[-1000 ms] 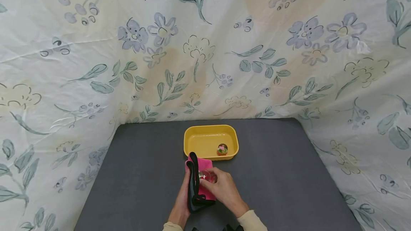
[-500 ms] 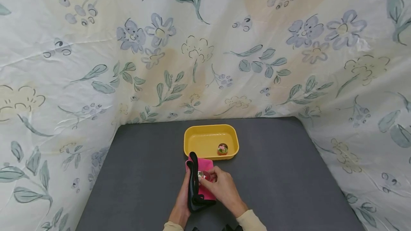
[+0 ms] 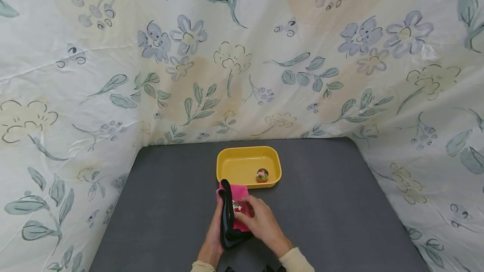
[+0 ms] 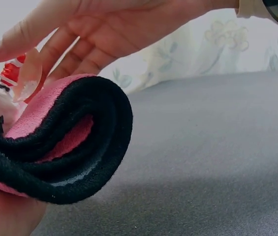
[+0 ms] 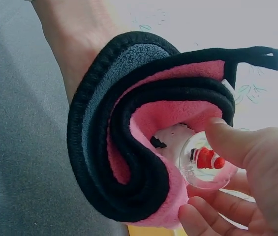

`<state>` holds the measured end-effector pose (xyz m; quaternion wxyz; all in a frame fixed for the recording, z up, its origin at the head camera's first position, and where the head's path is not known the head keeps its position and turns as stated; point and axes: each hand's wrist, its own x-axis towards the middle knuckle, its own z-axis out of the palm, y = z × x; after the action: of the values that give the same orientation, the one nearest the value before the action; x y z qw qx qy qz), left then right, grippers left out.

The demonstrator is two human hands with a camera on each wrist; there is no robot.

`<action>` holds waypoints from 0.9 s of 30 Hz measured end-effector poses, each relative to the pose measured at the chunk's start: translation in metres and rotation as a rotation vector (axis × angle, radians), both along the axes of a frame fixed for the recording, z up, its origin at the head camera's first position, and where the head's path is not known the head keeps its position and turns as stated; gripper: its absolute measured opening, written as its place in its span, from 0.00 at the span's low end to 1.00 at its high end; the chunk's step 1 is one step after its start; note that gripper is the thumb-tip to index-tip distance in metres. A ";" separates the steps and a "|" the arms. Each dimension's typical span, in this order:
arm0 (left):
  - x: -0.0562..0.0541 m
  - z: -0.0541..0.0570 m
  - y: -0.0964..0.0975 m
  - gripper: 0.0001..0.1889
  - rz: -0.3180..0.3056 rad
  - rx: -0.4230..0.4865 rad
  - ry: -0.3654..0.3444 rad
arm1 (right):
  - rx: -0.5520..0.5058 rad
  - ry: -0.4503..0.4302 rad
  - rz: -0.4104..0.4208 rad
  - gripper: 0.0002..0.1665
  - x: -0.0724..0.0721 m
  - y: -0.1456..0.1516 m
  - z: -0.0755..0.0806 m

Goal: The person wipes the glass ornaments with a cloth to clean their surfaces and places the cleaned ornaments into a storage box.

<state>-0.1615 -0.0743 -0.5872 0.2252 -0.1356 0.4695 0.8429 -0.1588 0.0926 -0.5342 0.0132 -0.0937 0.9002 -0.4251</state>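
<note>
A small snow globe [image 5: 205, 169] with a red-and-white figure inside is in my right hand [image 3: 265, 222], thumb and fingers around its clear dome. The globe's white base sits in the fold of a thick cloth [image 5: 153, 71], pink on one face and grey on the other, with black edging and a hanging loop. My left hand [image 3: 215, 230] grips the folded cloth from the left side. The cloth hides most of its fingers in the head view. In the left wrist view the figure [image 4: 12, 73] shows between the cloth and the right hand.
A yellow tray [image 3: 242, 149] stands just beyond the hands. In its front right corner rests another small globe [image 3: 262, 175] with a pink and green inside and a brown top. The grey tabletop [image 3: 325, 205] is bordered by a flower-printed curtain [image 3: 242, 74].
The globe has turned a little in the right hand's fingers. The cloth has shifted slightly left with the left hand. The tray and the globe in it have stayed put.
</note>
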 end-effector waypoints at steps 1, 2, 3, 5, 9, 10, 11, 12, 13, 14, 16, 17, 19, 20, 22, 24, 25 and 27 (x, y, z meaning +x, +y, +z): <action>0.000 0.000 0.000 0.31 -0.001 0.003 -0.002 | 0.003 0.004 0.008 0.27 0.000 0.000 0.000; 0.000 0.000 0.000 0.30 -0.005 0.009 -0.001 | 0.011 0.010 0.015 0.26 0.000 0.000 0.000; 0.000 0.000 -0.001 0.29 -0.003 0.017 -0.005 | 0.016 0.017 0.023 0.26 0.000 0.000 0.001; 0.000 0.000 -0.001 0.27 -0.011 0.035 0.003 | 0.029 0.035 0.040 0.26 0.000 0.000 0.000; 0.001 0.001 -0.001 0.26 -0.022 0.072 0.003 | 0.047 0.075 0.072 0.27 0.002 0.000 0.000; 0.001 0.001 -0.001 0.27 -0.026 0.079 0.002 | 0.048 0.083 0.080 0.27 0.002 0.000 0.000; 0.001 0.001 -0.001 0.27 -0.031 0.086 0.002 | 0.047 0.093 0.089 0.27 0.002 0.000 0.001; 0.001 0.001 -0.001 0.28 -0.034 0.093 0.000 | 0.046 0.097 0.097 0.28 0.003 0.000 0.001; 0.001 0.001 -0.002 0.28 -0.039 0.100 0.001 | 0.044 0.104 0.107 0.29 0.003 0.001 0.001; 0.001 0.001 -0.002 0.28 -0.046 0.107 0.006 | 0.041 0.109 0.117 0.29 0.003 0.001 0.002; 0.001 0.002 -0.002 0.29 -0.058 0.120 0.016 | 0.038 0.123 0.138 0.29 0.004 0.001 0.003; 0.001 0.002 -0.003 0.29 -0.065 0.125 0.021 | 0.039 0.129 0.147 0.29 0.004 0.002 0.003; 0.002 0.001 -0.003 0.29 -0.075 0.135 0.023 | 0.043 0.140 0.162 0.29 0.004 0.002 0.003; 0.002 0.001 -0.003 0.30 -0.081 0.139 0.023 | 0.046 0.152 0.169 0.29 0.004 0.001 0.003; 0.002 0.000 -0.003 0.30 -0.084 0.138 0.015 | 0.056 0.170 0.182 0.29 0.004 0.001 0.003; 0.002 -0.001 -0.004 0.30 -0.077 0.129 0.003 | 0.065 0.180 0.198 0.29 0.004 0.001 0.002; 0.002 -0.002 -0.004 0.30 -0.076 0.128 0.001 | 0.071 0.188 0.207 0.29 0.004 0.001 0.002; 0.002 -0.003 -0.004 0.31 -0.073 0.124 -0.003 | 0.078 0.193 0.223 0.30 0.004 0.001 0.002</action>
<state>-0.1595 -0.0783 -0.5902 0.2646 -0.1056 0.4207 0.8613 -0.1546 0.0936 -0.5326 -0.0226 -0.2329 0.8971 -0.3748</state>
